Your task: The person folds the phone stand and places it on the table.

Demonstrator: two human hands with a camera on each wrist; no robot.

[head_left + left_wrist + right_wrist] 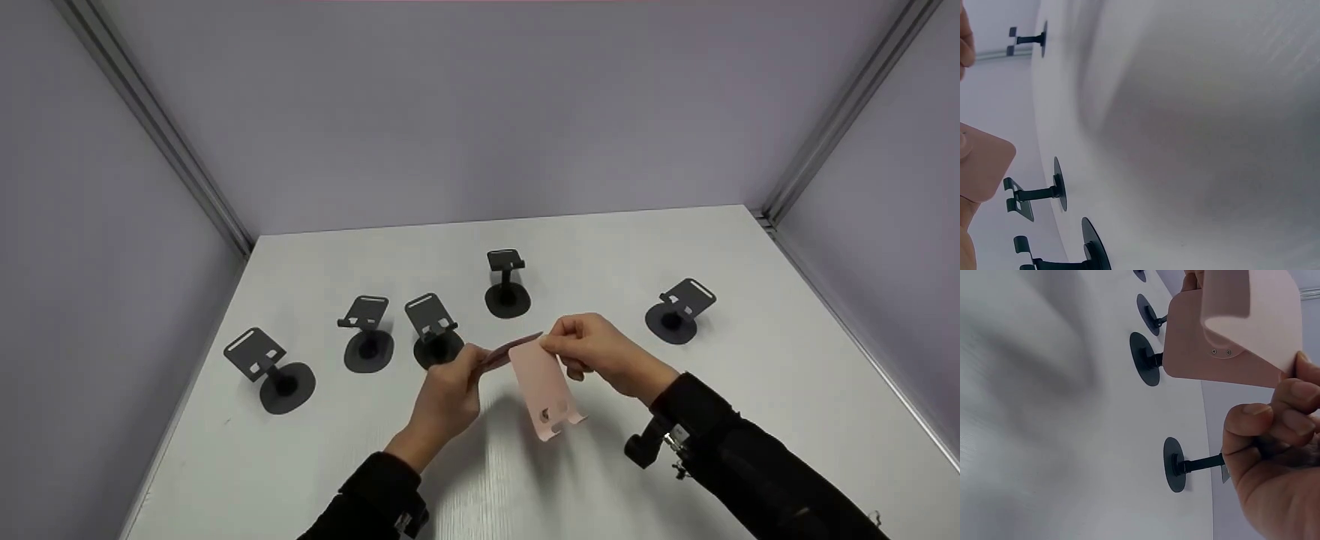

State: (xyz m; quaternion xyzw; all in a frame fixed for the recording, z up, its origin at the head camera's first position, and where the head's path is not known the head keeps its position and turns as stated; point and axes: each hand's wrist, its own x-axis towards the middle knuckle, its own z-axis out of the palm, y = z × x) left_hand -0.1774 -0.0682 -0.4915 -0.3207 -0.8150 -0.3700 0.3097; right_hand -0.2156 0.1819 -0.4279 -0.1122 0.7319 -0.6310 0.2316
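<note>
Both hands hold a pink folding phone stand (541,386) above the white table. My left hand (450,394) grips its base plate (501,355), seen nearly edge-on in the head view. My right hand (600,356) pinches a corner of the cradle plate, which hangs down with its hooked lips and cutouts toward me. In the right wrist view the cradle plate slants across the base (1185,343), and two small screws show at the joint. The left wrist view catches a rounded corner of the base (988,166); most of the left hand lies outside that frame.
Several black phone stands stand beyond the hands on the white table (600,480): two at the left (287,386) (368,351), one by the left hand (431,315), one at the back (507,298) and one at right (671,322). Grey walls (480,112) enclose three sides.
</note>
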